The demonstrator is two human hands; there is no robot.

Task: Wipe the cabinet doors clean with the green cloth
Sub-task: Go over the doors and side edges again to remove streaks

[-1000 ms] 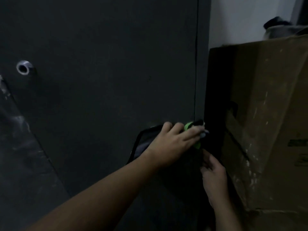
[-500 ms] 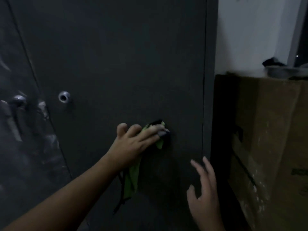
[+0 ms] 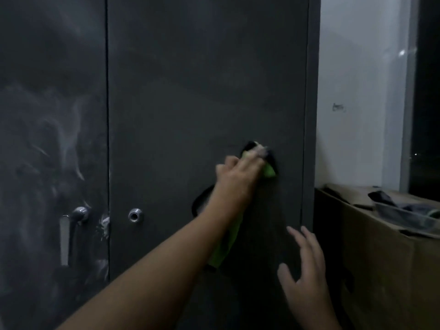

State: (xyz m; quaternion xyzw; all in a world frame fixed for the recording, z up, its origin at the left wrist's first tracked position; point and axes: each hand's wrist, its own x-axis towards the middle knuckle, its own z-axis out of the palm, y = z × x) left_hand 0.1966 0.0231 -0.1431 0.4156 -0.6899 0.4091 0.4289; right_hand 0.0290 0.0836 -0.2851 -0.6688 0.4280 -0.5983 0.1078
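L hand (image 3: pixel 238 177) flat-fingered, pressing limp green cloth (image 3: pixel 269 171) on dark grey metal cabinet door (image 3: pixel 202 91); R hand (image 3: pixel 304 277) spread, empty. Risk: cloth isn't pinched, so it may slip from under L fingers.

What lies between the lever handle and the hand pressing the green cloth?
In the head view: the door seam and a round lock.

Storage corner of an office or utility room, dimly lit. A tall grey steel cabinet (image 3: pixel 202 91) carries a lever handle (image 3: pixel 65 234) and round key lock (image 3: pixel 135 215), both left of the left hand (image 3: pixel 238 179). Right of the right hand (image 3: pixel 307 282), a worn cardboard box (image 3: pixel 381 270) stands below a white wall (image 3: pixel 357 91) and dark window (image 3: pixel 428 91).
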